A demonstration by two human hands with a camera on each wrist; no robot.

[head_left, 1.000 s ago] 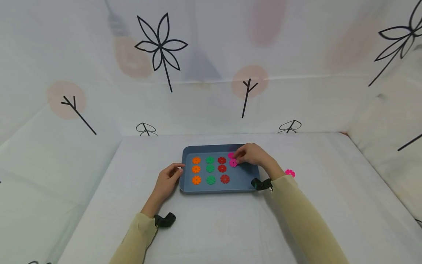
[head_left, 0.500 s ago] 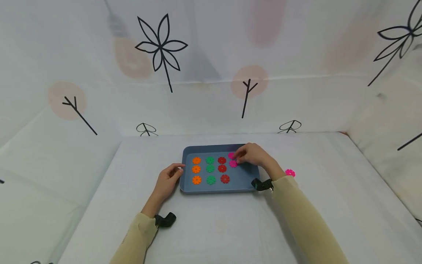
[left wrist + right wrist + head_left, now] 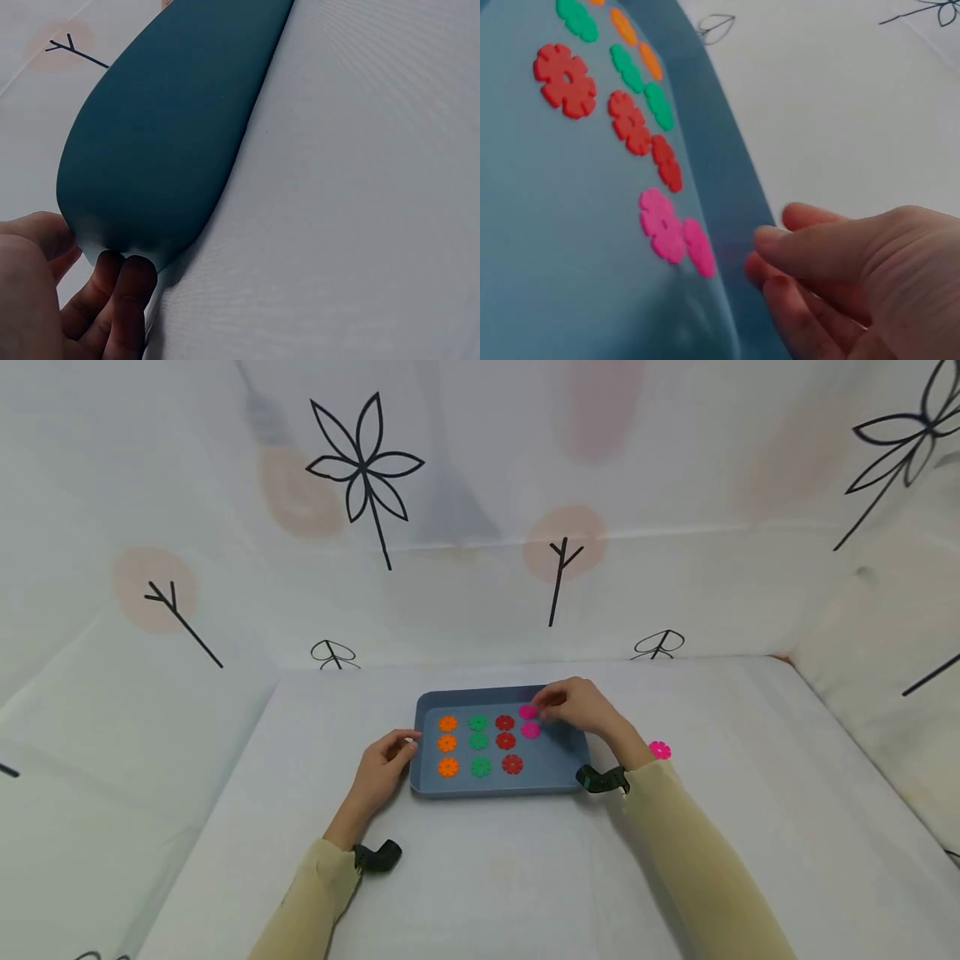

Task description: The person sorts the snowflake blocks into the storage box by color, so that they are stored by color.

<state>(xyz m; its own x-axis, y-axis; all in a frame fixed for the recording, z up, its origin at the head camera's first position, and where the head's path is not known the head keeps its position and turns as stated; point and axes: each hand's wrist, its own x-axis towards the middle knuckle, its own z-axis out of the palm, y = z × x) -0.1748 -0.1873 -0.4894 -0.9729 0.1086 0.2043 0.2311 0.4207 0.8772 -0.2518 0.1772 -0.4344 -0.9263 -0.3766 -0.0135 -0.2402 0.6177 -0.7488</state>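
A blue-grey tray (image 3: 551, 768) holds notched plastic flower discs in columns. My left hand (image 3: 375, 774) grips the tray's left end; in the left wrist view its fingers (image 3: 129, 300) meet the outer wall, with one finger partly hidden behind the rim. My right hand (image 3: 581, 706) hovers at the tray's upper right, fingers loosely bent and nothing between them. Just left of these fingertips lie two pink discs, a far one (image 3: 528, 712) and a near one (image 3: 531, 729). In the right wrist view the thumb (image 3: 802, 247) is apart from the pink disc (image 3: 661, 225).
Three orange discs (image 3: 447, 743), three green discs (image 3: 478, 741) and three red discs (image 3: 506, 741) form columns in the tray. Another pink disc (image 3: 660, 750) lies on the white table (image 3: 480, 877), beside the right sleeve. A printed white backdrop (image 3: 465, 602) stands behind the table.
My right hand has risen slightly and moved right, away from the pink discs, which now show more fully. My left hand keeps its place at the tray's left end.
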